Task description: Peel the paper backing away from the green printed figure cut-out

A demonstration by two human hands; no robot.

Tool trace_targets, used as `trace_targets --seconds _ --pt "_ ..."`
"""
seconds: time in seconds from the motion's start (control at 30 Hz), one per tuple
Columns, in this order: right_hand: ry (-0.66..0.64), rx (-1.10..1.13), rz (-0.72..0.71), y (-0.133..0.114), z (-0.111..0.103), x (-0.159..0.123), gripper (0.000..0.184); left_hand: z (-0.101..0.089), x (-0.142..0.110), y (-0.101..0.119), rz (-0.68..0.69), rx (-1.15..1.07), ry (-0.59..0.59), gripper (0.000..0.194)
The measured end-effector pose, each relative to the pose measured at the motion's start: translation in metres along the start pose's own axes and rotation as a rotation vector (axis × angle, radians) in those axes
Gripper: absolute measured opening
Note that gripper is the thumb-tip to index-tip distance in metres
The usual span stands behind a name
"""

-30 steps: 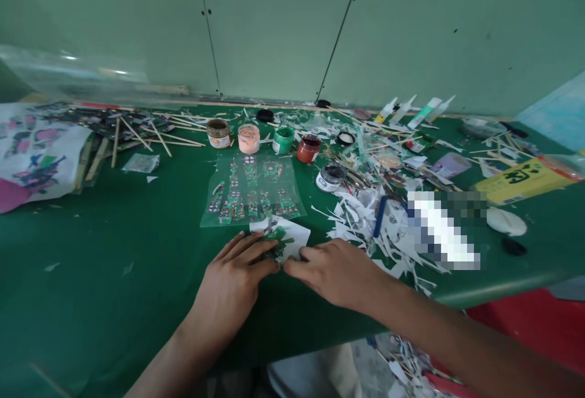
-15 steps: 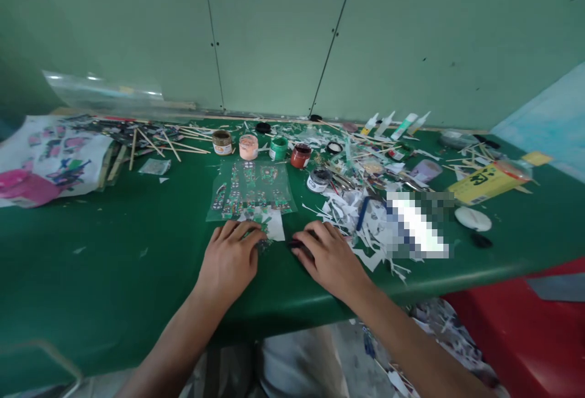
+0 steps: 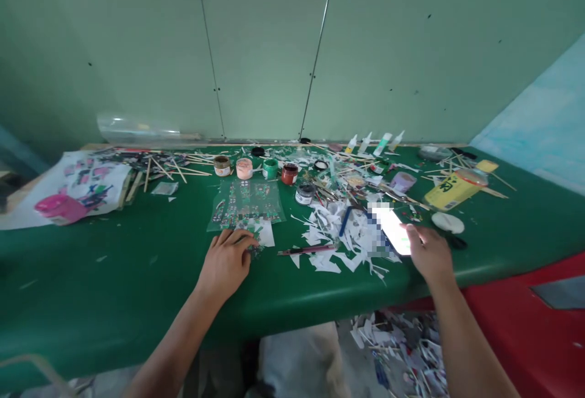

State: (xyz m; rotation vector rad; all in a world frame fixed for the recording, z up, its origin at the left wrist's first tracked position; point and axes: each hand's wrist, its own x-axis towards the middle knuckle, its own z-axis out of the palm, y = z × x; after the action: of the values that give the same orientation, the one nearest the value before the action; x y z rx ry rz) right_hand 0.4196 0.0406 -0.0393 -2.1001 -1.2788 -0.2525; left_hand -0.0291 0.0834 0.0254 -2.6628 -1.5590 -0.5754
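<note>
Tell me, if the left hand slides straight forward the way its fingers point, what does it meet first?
The left hand would probably meet the small printed paper piece at its fingertips, then the clear plastic sheet of cutouts.

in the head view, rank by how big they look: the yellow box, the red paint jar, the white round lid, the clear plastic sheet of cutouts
1. clear plastic sheet of cutouts
2. yellow box
3. white round lid
4. red paint jar; close to the lid, so that order is unsure.

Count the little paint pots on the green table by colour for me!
Brown pot: 1
Pink pot: 1
Green pot: 1
Red pot: 1
Dark grey pot: 1
Total: 5
</note>
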Motion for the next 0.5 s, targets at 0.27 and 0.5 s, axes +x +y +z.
trace_targets --seconds 0.27,0.5 --pt "-0.007 0.043 0.125 -0.012 -0.002 -0.004 0.06 -0.006 -0.001 0.001 -0.01 -0.017 -0.006 0.035" --pt "0.006 0.212 0.142 -0.014 -0.009 -0.006 0.053 -0.008 -0.001 0.001 -0.037 -0.05 -0.006 0.034"
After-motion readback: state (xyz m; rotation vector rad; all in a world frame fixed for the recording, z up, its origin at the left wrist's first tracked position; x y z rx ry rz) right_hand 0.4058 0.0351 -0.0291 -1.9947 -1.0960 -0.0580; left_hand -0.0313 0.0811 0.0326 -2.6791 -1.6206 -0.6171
